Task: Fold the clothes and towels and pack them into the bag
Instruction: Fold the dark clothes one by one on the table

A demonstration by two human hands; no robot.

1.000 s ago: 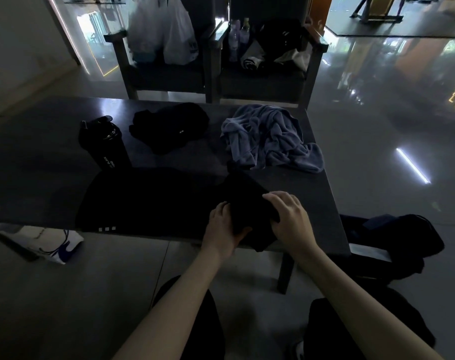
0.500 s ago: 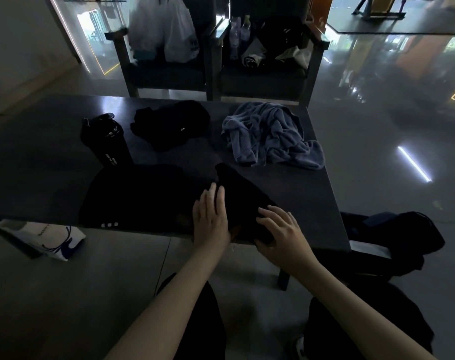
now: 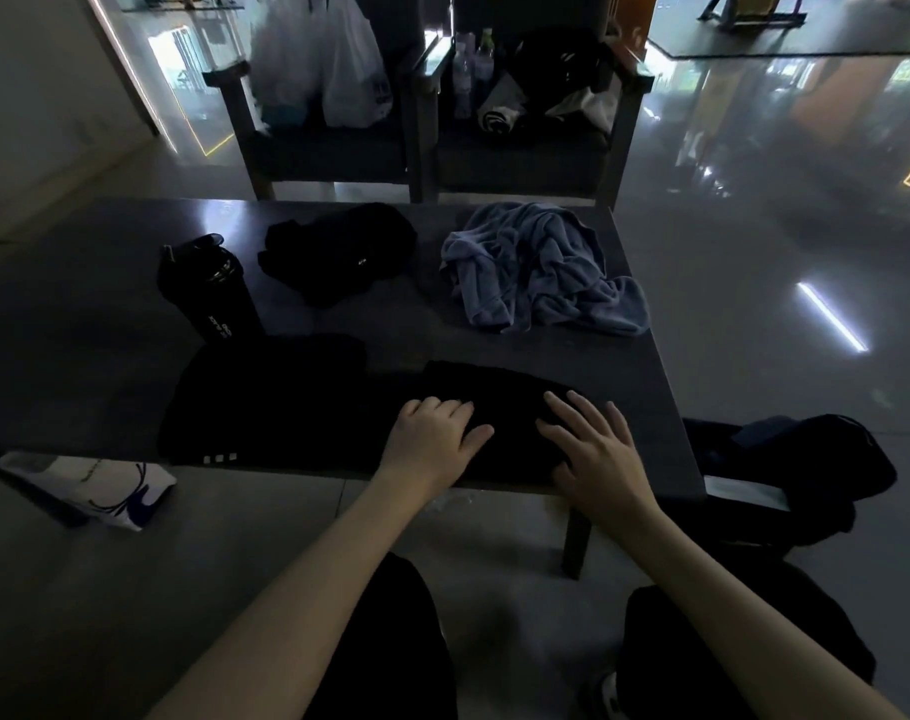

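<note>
A black garment (image 3: 265, 402) lies spread along the near edge of the dark table (image 3: 645, 387), its right end folded over on itself. My left hand (image 3: 432, 439) and my right hand (image 3: 590, 449) press flat on that folded part, fingers straight. Behind it a crumpled black garment (image 3: 338, 252) sits at the middle back and a rumpled blue towel (image 3: 536, 272) at the back right. A dark bag (image 3: 806, 459) lies on the floor to the right of the table.
A black bottle (image 3: 213, 288) stands at the table's left, just behind the spread garment. Two chairs (image 3: 421, 122) stand beyond the table with white plastic bags (image 3: 328, 59), bottles and dark items on them. A white shoe bag (image 3: 89, 491) lies on the floor at the left.
The garment's right end has been folded over and laid flat. My hands went from gripping the cloth to lying spread on top of it.
</note>
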